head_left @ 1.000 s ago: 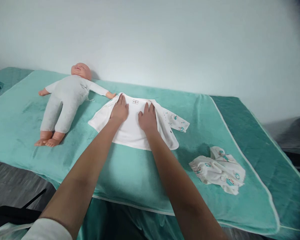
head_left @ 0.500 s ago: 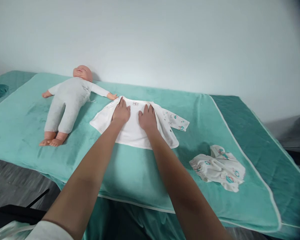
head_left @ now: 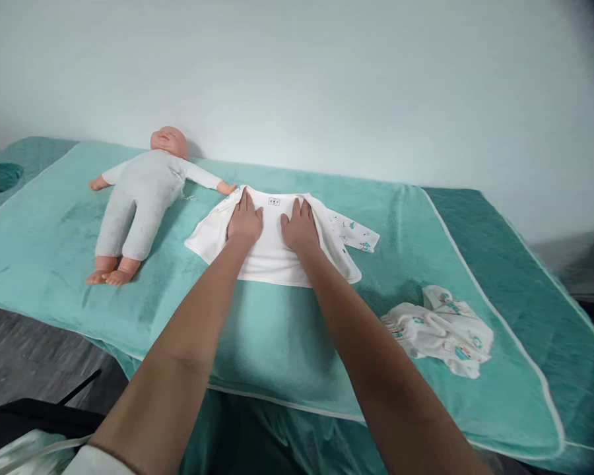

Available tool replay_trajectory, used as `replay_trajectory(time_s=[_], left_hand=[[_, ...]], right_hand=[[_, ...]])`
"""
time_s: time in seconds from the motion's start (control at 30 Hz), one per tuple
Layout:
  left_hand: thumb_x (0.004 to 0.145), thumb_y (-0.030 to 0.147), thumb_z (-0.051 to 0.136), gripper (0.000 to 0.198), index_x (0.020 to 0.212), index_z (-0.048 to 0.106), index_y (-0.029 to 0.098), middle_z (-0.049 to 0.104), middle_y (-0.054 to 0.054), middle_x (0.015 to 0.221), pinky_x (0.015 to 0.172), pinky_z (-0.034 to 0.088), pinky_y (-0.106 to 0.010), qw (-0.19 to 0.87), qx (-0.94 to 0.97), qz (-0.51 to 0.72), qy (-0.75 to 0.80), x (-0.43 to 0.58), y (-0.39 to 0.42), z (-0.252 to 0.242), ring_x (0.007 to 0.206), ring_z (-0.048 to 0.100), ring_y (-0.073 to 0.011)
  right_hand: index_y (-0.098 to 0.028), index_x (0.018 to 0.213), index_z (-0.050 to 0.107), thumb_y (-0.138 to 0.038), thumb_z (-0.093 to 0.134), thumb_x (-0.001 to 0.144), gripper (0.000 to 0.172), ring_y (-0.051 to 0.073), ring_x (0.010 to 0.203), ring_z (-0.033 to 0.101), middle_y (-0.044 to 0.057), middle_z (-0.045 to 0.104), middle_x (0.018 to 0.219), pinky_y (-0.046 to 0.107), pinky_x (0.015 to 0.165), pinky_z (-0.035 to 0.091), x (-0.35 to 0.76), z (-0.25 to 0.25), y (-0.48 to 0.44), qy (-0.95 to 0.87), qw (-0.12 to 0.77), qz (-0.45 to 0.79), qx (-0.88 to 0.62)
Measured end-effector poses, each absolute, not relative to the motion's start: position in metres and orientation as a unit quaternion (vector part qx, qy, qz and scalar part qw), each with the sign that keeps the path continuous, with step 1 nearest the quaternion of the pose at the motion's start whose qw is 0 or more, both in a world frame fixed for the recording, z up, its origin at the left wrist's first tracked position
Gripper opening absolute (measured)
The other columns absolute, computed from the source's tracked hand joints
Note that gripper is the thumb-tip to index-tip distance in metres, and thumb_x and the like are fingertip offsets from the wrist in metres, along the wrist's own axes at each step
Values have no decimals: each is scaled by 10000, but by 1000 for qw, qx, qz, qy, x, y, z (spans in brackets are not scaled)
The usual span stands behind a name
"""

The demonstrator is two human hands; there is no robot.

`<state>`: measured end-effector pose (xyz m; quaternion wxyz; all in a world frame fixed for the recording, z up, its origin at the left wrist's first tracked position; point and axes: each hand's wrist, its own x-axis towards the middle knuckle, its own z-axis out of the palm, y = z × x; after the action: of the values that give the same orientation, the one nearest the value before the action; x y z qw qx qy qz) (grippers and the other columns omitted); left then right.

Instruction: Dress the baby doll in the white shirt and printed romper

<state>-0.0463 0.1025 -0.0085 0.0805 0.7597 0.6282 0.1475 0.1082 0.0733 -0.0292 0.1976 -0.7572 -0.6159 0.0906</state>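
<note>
A white baby shirt [head_left: 272,257] lies spread with its front open, the inside and the neck label facing up. My left hand [head_left: 245,221] lies flat on its left half, fingers stretched toward the shoulder and partly under the folded-back front panel. On the right half rests my right hand [head_left: 301,227], also flat, its fingertips near the other shoulder. One printed sleeve [head_left: 356,232] sticks out to the right. A baby doll [head_left: 143,188] in a pale grey body lies on its back to the left, its hand close to the shirt's left shoulder.
Crumpled printed baby trousers [head_left: 443,330] lie to the right near my right forearm. A light green blanket [head_left: 277,336] with a white edge covers the bed, over a darker green cover [head_left: 505,264]. Behind stands a pale wall [head_left: 297,86]. At lower left is a black object [head_left: 34,419].
The whole view has shifted slightly, so things sit a little further right. Both hands stay flat on the shirt, with hardly any movement over it.
</note>
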Motion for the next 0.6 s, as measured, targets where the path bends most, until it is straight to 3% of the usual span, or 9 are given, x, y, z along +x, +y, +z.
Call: replay_trajectory(time_s=[0.23,0.6], left_hand=[[1071,326,251,680,1610,272,-88,212,-225,1739,1359,136,-342,64,768,111,627,-44,106,-11,1649,176,-263],[1063,294,247,658,1598,314,-82,272,-229,1720,1354,168,-371,34,770,95,630,-41,104,-13,1634,234,-276]], right_hand=[[36,1625,288,-360,331,1039,708,372,1597,266,268,275,1710,510,1309,214,109,-35,76,-626,198,84,-749],[42,1607,318,-359,313,1037,697,385,1571,307,286,310,1688,528,1282,257,110,-39,79,-632,199,73,-745]])
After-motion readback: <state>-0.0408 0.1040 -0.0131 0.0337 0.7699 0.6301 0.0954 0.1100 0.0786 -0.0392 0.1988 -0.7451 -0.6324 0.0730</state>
